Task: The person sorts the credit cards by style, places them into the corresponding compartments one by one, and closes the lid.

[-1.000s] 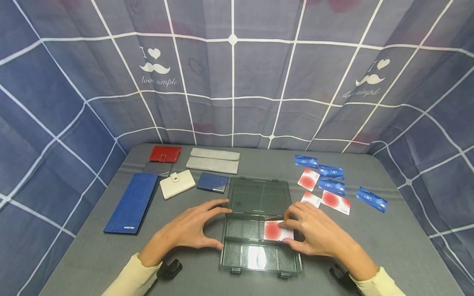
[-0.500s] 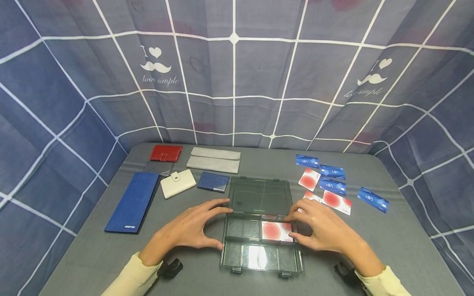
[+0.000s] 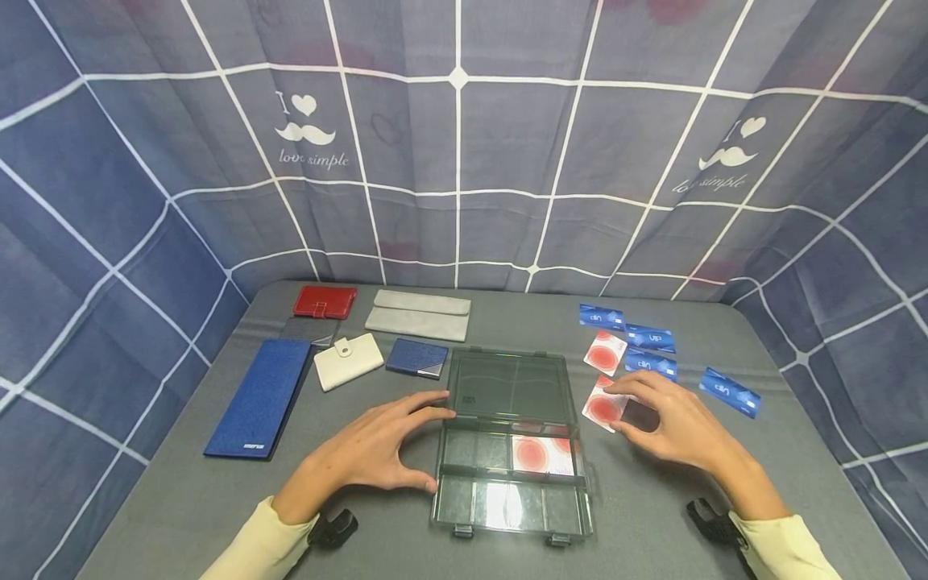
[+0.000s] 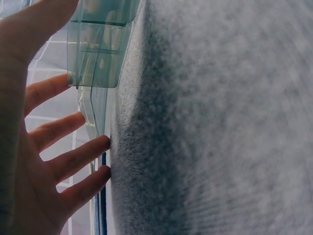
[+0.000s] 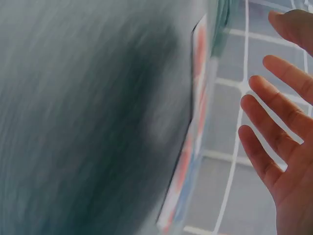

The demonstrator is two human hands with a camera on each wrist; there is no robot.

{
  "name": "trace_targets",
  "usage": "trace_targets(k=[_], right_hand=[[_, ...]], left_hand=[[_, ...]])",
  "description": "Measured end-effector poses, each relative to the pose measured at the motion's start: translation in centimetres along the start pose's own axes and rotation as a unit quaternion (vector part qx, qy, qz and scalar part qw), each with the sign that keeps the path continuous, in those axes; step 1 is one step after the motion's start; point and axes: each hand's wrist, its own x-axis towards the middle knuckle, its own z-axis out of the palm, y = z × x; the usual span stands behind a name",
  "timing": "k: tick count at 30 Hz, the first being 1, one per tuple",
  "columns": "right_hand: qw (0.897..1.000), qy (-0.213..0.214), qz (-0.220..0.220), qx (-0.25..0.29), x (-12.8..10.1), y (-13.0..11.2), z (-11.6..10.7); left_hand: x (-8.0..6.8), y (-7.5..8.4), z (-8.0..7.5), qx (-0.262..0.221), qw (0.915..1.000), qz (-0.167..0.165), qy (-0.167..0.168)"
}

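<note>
Resting at lower centre of the head view, left hand [image 3: 370, 451] with fingers spread and relaxed against the left edge of the open clear plastic box [image 3: 511, 439] on the grey table [image 3: 181, 499]. Hovering right of the box, right hand [image 3: 670, 423], fingers loose, holding nothing, over a red-and-white card [image 3: 602, 407]. Lying inside the box's middle compartment, another red card [image 3: 540, 453].

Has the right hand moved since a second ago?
Yes. The right hand has left the box, where it was at the card now lying inside, and moved right and away, over the loose cards on the table.
</note>
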Motion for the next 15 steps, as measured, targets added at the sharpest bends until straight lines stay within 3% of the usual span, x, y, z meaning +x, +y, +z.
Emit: trace_targets(k=[5, 15], right_hand=[[0.998, -0.001, 0.058, -0.036, -1.6, 1.8, -0.6], [0.994, 0.005, 0.097, -0.048, -4.6, 5.2, -2.0]], left_hand=[[-0.1, 0.0, 0.0, 0.002, 1.0000, 0.001, 0.001], [-0.1, 0.0, 0.1, 0.002, 1.0000, 0.003, 0.000]])
